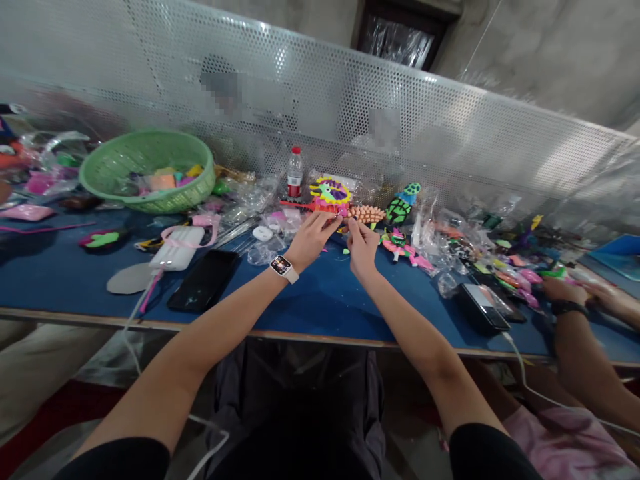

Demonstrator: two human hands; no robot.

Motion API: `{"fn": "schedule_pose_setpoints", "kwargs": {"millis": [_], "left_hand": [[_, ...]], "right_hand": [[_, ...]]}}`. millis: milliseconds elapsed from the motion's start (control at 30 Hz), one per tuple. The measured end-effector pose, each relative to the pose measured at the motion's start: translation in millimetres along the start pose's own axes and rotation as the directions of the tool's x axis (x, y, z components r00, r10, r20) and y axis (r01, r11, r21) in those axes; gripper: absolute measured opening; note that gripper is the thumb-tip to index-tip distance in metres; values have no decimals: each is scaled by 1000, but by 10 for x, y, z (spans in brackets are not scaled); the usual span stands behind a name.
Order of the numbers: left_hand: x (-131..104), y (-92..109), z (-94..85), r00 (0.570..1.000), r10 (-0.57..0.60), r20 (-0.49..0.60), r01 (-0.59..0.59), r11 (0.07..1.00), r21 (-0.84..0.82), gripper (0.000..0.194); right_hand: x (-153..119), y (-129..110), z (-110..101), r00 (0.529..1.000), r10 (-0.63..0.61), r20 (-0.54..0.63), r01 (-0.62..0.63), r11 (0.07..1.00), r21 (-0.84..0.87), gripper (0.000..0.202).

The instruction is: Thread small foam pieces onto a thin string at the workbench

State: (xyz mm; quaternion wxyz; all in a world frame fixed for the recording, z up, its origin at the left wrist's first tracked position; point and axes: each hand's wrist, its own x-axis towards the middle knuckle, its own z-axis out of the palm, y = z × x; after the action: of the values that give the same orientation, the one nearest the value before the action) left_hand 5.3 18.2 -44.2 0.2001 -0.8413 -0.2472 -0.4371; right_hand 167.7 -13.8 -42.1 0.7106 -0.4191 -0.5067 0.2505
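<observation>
My left hand, with a watch on its wrist, is closed in a pinch over the blue table. My right hand is pinched close beside it, fingertips almost meeting the left's. Whatever lies between the fingers is too small and hidden to name. Just behind them stand a yellow-rimmed purple and green clay figure and a peach spiky clay piece. A green and black clay turtle-like figure leans farther right. Nearer my right hand lies a pink and green clay figure.
A green basket with coloured clay packs stands left. Beside it are a white power bank and a black phone. A red-capped bottle stands by the perforated metal screen. At right, a co-worker's hand is near bagged clay.
</observation>
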Motion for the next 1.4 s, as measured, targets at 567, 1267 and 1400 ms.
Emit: {"fn": "schedule_pose_setpoints", "kwargs": {"millis": [567, 1267, 1400], "left_hand": [[73, 4, -41, 913, -399, -81, 263, 729, -632, 20], [79, -91, 101, 894, -402, 199, 385, 461, -799, 19], [48, -52, 20, 933, -355, 56, 315, 734, -602, 17]], "right_hand": [[40, -118, -136, 934, -304, 188, 335, 928, -161, 55], [104, -170, -156, 967, -189, 173, 225, 950, -219, 51], [90, -88, -100, 985, -99, 143, 123, 979, -165, 58]]}}
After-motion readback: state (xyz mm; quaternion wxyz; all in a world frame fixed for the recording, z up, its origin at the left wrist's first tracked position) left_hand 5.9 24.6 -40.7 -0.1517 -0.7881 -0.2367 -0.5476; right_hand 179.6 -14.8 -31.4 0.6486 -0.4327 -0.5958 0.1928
